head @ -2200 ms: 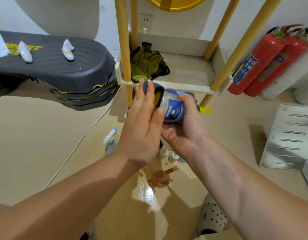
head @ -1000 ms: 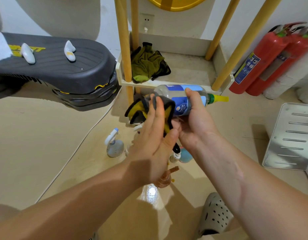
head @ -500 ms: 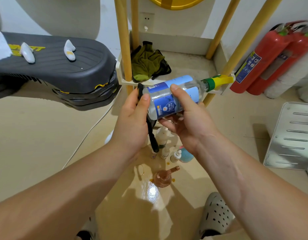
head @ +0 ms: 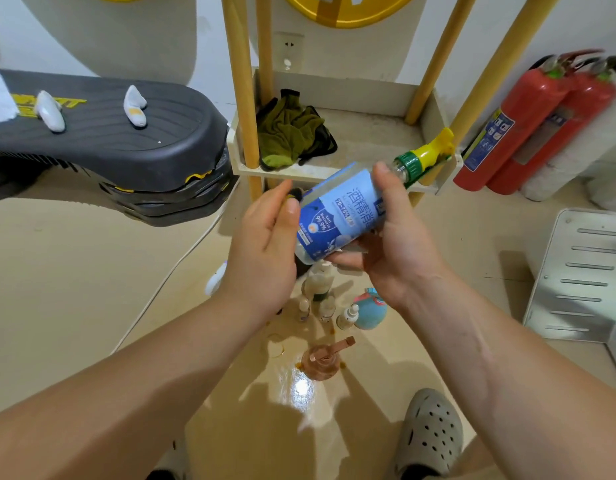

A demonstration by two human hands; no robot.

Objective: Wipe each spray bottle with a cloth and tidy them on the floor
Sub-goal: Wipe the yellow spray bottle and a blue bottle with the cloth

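Fingers (head: 387,188) around one spray bottle (head: 337,220), one cloth (head: 295,193)

Rag (head: 289,133) on shelf (head: 369,140); small bottles (head: 325,299) on floor (head: 74,289) before it

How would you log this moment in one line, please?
phase: wiping | right hand: grips tilted blue-labelled clear plastic spray bottle | left hand: at its base with dark cloth, mostly hidden

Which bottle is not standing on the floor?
The blue-labelled spray bottle with the yellow nozzle: the right hand holds it tilted; the small bottles stand below.
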